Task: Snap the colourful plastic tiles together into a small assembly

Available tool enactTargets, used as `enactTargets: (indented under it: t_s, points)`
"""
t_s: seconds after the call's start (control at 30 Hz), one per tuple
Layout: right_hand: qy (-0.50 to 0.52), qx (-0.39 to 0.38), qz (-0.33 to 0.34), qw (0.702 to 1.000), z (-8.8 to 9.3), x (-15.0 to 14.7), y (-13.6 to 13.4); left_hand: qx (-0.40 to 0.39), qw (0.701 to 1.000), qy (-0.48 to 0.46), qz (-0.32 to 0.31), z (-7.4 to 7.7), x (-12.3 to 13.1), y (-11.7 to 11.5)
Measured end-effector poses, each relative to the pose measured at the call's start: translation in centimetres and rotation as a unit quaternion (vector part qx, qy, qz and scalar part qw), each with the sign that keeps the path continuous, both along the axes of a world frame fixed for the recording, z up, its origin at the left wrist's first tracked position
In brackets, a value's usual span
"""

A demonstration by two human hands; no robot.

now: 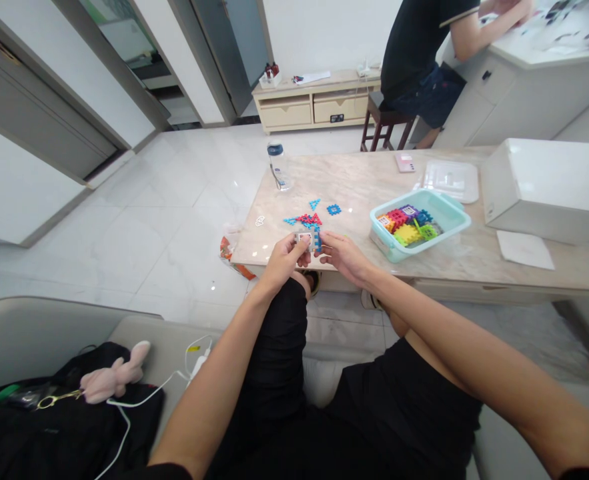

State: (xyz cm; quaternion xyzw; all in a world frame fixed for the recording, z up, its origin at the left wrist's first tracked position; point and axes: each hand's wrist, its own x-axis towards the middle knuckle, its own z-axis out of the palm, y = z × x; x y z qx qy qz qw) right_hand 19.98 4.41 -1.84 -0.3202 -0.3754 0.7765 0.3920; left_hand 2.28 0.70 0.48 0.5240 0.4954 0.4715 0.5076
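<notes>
- A seated person holds a small block cluster of white and blue interlocking plastic pieces between both hands, in the air just above the near edge of a marble-topped table.
- The left hand pinches the white end of the cluster, thumb on top and the other fingers curled beneath it.
- The right hand meets it from the other side, its fingertips closed on the blue end and the remaining fingers loosely bent.
- The cluster looks light, stiff and smooth. Its snap-fit joints seem likely to pop apart if twisted, so a hold on the flat faces near a joint, rather than on the toothed edges, would probably be the surest.
- Loose pieces in red and blue lie on the table just beyond the hands.
- A teal tub, with more coloured pieces inside, stands to the right, and a clear lid rests behind it.
- A water bottle stands upright near the table's far left corner. A white box and a sheet of paper occupy the right end.
- A second person sits on a stool at a counter in the background.
- On the sofa to the left lie a pink plush toy and scissors.
</notes>
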Motion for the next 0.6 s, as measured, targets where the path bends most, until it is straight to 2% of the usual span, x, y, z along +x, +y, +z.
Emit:
enactTargets:
  t_s: [0.27,0.6]
  points:
    - [-0.011,0.016,-0.027,0.999,-0.4,0.9,0.7,0.031,0.999,-0.016,0.036,0.2,-0.3,-0.2]
    - [-0.073,0.068,-0.062,0.993,-1.4,1.0,1.3,0.022,0.995,-0.016,0.1,-0.1,-0.8,-0.1]
